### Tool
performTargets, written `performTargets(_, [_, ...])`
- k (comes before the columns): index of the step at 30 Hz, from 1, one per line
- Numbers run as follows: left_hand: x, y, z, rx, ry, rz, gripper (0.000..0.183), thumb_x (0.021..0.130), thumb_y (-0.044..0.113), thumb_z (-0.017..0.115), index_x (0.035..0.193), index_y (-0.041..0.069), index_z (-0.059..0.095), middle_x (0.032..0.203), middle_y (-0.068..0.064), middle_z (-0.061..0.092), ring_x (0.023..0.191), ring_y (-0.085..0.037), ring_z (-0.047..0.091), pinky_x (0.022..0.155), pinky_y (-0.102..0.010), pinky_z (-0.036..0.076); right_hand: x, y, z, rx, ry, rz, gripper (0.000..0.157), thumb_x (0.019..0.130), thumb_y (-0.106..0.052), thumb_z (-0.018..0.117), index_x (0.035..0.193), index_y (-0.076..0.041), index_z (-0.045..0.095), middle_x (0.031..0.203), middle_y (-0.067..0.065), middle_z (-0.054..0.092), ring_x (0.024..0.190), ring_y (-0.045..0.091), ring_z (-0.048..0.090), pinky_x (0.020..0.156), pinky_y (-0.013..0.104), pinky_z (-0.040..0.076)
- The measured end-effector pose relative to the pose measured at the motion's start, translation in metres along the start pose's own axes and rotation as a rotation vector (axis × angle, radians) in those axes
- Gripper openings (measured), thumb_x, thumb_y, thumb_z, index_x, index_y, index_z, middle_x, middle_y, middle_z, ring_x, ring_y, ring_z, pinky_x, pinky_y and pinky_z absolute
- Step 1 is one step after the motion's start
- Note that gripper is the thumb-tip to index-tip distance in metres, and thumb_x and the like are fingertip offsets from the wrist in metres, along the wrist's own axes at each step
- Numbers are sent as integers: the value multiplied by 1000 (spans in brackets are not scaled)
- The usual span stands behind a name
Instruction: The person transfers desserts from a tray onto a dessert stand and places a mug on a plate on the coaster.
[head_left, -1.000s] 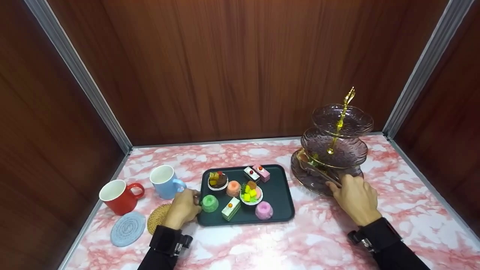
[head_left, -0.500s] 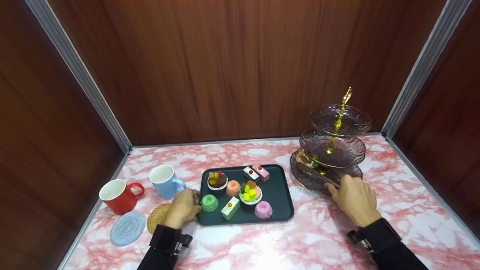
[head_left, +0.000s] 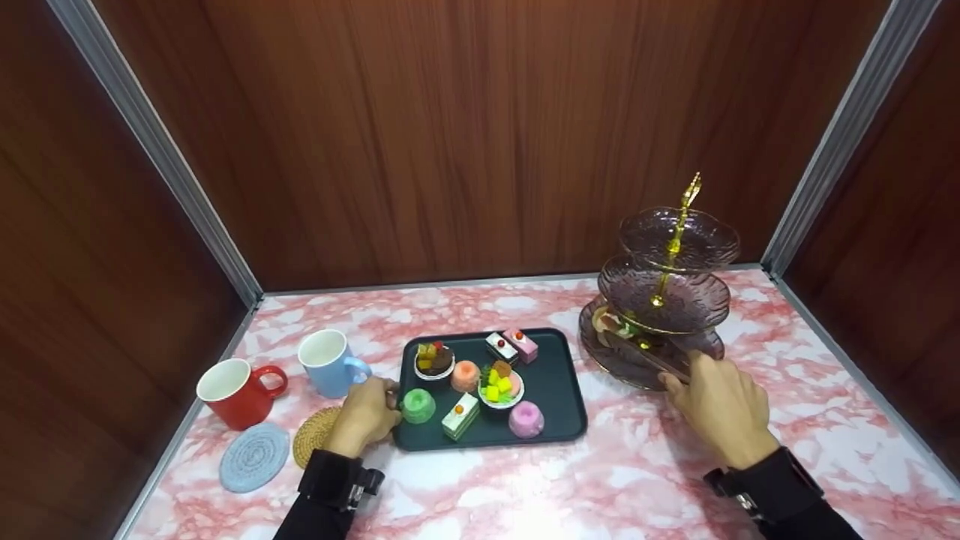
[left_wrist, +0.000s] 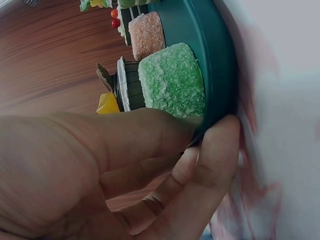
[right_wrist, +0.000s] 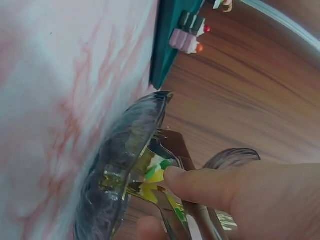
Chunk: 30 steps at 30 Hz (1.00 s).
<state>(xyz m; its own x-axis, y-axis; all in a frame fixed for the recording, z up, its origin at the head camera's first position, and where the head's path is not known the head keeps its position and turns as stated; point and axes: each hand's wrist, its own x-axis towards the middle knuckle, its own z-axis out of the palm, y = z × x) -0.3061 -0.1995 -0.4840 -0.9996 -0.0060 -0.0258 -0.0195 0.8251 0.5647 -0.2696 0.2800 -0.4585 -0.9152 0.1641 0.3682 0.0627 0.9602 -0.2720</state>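
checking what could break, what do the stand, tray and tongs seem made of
Stand: glossy glass or plastic, translucent purple; gold stem possibly metal, from its shine. Tray: probably plastic, smooth and evenly green. Tongs: likely polished metal, given bright reflections.

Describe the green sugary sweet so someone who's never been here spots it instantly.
Find the dark green tray on the pink-marbled table. At its left end, right beside the left hand, sits a small round sugar-coated sweet. Its solid green color sets it apart from the similarly shaped orange sweet and pink sweet.
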Motion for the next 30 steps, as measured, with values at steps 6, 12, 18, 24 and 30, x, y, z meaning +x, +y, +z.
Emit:
performTargets(6, [-1, 2, -1, -54, -26, -48, 41, 69, -5, 66, 107, 8, 64, 72, 0, 52, 66, -16, 55, 48, -26, 45, -4, 0, -10, 4, -47, 8, 48, 78, -53, 63, 99, -10, 59, 80, 26, 63, 57, 42, 56, 37, 44, 29])
performTargets(12, [-2, 2, 0, -78, -26, -66, 37, 69, -6, 65, 104, 9, 64, 72, -1, 52, 63, -16, 55, 46, -25, 45, -9, -3, -18, -3, -47, -6, 51, 76, -51, 66, 101, -7, 59, 79, 26, 63, 56, 39, 55, 37, 42, 30])
performTargets(18, [-2, 1, 0, -76, -17, -53, 28, 69, -5, 64, 93, 11, 64, 71, -2, 52, 57, -17, 56, 43, -26, 45, -11, -10, -24, -14, -42, -34, 50, 75, -49, 68, 101, -7, 59, 76, 25, 62, 56, 40, 55, 37, 43, 30])
performTargets(24, [-2, 1, 0, -68, -19, -49, 33, 70, -5, 66, 99, 10, 65, 72, -2, 53, 61, -17, 55, 47, -26, 45, -14, -15, -24, -6, -17, -60, 49, 75, -48, 68, 106, -11, 60, 77, 23, 63, 57, 42, 56, 37, 45, 29])
performTargets(30, [0, 0, -1, -42, -6, -32, 36, 68, -3, 66, 102, 9, 66, 72, -1, 55, 64, -15, 54, 50, -26, 45, -17, -19, -22, 13, -12, -80, 53, 75, -51, 68, 111, -12, 60, 80, 24, 64, 62, 45, 58, 38, 46, 31])
